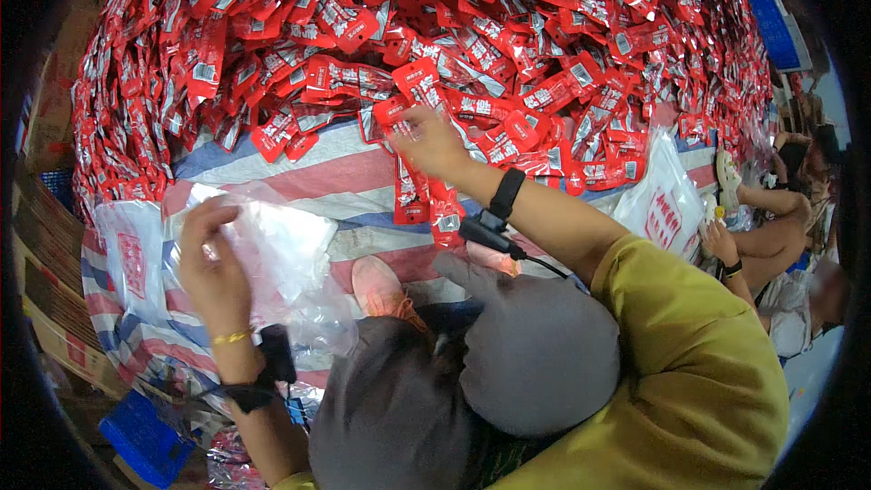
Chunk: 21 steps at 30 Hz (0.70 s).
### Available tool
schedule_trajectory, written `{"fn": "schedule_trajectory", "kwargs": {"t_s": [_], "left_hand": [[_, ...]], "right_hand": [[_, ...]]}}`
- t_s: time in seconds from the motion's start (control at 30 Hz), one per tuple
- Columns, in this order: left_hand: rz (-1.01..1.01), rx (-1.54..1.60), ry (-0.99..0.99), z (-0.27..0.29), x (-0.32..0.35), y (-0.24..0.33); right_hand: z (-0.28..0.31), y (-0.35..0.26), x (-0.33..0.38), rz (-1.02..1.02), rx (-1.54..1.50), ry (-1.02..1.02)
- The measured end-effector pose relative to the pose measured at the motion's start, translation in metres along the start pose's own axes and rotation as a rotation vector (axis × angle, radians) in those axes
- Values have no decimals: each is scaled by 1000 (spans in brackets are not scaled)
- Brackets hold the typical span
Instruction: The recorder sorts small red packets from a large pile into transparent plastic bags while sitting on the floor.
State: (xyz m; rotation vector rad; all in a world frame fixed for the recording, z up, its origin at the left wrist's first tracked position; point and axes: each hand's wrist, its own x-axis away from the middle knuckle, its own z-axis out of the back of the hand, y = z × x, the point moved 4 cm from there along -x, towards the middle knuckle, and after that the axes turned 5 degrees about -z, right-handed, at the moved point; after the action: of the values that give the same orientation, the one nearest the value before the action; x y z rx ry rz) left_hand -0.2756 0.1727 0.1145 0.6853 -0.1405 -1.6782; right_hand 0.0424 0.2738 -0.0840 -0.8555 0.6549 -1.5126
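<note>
Presently, right hand point(426, 141) pinches red packets point(413, 191) at the pile's point(472, 45) near edge; left hand point(210, 259) grips the clear bag point(281, 245); hold its mouth wide.

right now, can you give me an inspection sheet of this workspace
surface: striped woven sheet, red, white and blue, spread under everything
job's things: heap of red sachets across the far side; clear plastic bag near the knees
clutter: printed white bags at the left and the right; cardboard boxes and a blue crate at the left edge
grippers: left hand grips the clear plastic bag; right hand picks at sachets at the heap's edge
cables: thin black lead from the right wrist device
surroundings: another person seated at the right; blue crates beyond
</note>
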Motion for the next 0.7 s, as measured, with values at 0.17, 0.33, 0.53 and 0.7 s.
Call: {"fn": "schedule_trajectory", "kwargs": {"t_s": [0.17, 0.33, 0.53, 0.7], "left_hand": [[256, 327, -148, -150, 55, -18], [247, 274, -248, -202, 87, -12], [301, 208, -188, -200, 120, -44], [161, -126, -105, -185, 125, -29]], "right_hand": [[34, 85, 2, 187, 442, 246], [75, 105, 8, -222, 421, -359], [121, 107, -11, 550, 1010, -278], [120, 110, -39, 526, 1302, -375]]}}
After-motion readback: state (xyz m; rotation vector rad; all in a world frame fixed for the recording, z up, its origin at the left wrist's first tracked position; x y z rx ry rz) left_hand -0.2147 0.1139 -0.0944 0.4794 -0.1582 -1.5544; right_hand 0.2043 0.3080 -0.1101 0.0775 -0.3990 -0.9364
